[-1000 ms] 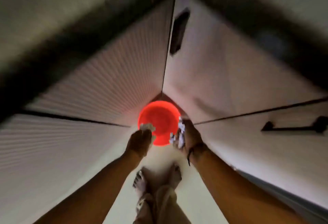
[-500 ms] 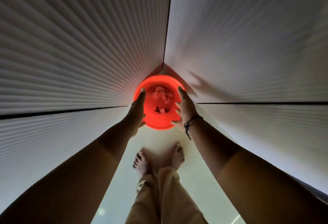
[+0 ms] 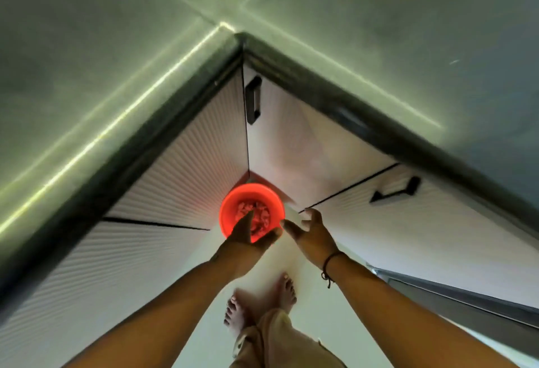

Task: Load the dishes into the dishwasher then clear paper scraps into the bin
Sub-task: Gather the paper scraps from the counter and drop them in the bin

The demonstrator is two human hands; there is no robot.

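Left hand (image 3: 246,237) over bin (image 3: 233,207), fingers straight, holds nothing. Right hand (image 3: 310,232) at bin's 3 o'clock, fingers spread, empty, looks like just-released pose. Scraps (image 3: 256,216) lie inside bin, tucked in cabinet corner (image 3: 248,134) at 12 o'clock. Feet (image 3: 262,300) at 6.

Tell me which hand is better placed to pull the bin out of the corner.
Left, probably. The left hand already overlaps the near rim of the red bin, fingers extending over the paper scraps inside. The right hand hovers open beside the bin, apparently not touching it.
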